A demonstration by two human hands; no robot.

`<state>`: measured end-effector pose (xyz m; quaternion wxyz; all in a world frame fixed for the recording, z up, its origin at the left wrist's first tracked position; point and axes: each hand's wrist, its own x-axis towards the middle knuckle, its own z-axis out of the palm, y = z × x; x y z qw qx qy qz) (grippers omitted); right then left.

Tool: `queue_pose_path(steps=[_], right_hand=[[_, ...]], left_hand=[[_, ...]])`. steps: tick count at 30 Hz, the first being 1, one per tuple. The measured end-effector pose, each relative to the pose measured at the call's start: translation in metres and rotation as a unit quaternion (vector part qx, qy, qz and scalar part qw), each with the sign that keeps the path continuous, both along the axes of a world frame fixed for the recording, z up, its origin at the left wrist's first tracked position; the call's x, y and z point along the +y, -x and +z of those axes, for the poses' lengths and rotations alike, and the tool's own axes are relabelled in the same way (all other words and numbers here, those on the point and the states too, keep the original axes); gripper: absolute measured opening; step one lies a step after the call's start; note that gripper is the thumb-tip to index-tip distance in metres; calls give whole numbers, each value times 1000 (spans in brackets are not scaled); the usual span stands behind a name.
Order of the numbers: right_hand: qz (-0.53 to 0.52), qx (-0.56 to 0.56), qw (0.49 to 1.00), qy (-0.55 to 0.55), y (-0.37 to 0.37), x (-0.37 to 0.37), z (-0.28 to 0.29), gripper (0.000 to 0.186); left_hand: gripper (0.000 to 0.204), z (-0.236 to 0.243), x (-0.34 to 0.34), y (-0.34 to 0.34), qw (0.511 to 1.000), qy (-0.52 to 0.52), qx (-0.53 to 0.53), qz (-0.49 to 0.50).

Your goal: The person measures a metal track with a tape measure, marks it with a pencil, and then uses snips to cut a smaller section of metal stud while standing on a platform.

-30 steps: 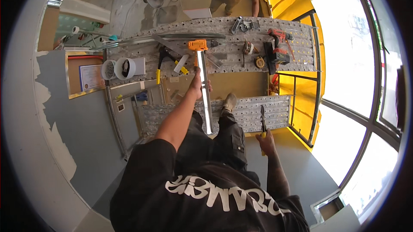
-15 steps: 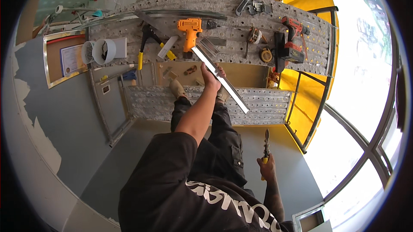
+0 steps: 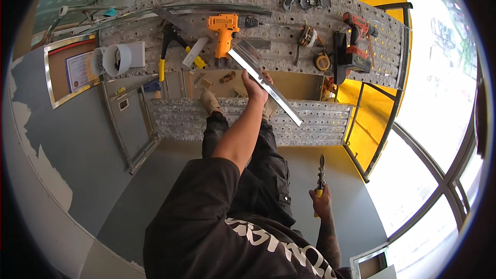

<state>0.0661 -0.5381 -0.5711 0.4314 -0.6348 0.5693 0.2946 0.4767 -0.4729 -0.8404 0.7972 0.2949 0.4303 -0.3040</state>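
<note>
**Metal channel held over a perforated work platform**

Left hand [image 3: 256, 83], fingers closed round a long bright folded-metal channel [image 3: 266, 83], holds it slanting just below the orange cordless drill [image 3: 223, 33] on the grey perforated steel table [image 3: 289, 5]. Right hand [image 3: 321, 204], well below the drill, grips yellow-handled snips [image 3: 321, 175], blades upward

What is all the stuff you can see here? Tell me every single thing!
metal channel strip: 1, silver, held over the platforms
tin snips: 1, yellow grip, low at right
upper platform: 1, grey perforated, top
lower platform: 1, grey perforated, under the feet
orange drill: 1, orange, upper platform
red drill: 1, red and black, upper platform right
tape roll: 1, white, upper platform left
tape measure: 1, yellow, upper platform
left hand: 1, gripping the strip
right hand: 1, gripping the snips
</note>
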Motion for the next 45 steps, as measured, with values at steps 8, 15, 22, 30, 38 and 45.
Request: queue_pose_path(steps=[8,15,22,30,38,45], right_hand=[[4,10,1000,1,1,4,-3,47],[15,16,1000,5,3,6,-4,47],[13,16,1000,4,3,4,-2,46],[1,13,1000,-1,-2,4,2,41],[7,13,1000,2,-7,0,2,35],[-7,15,1000,5,-10,-6,3,36]], left_hand=[[62,-5,-4,-3,1000,11,2,8],[62,-2,-4,0,1000,0,12,5],[61,-10,-3,0,1000,2,-2,-1],[60,-10,-5,2,1000,6,3,9],[53,-10,-7,2,999,21,-20,16],[51,-4,-16,-2,999,18,-21,25]])
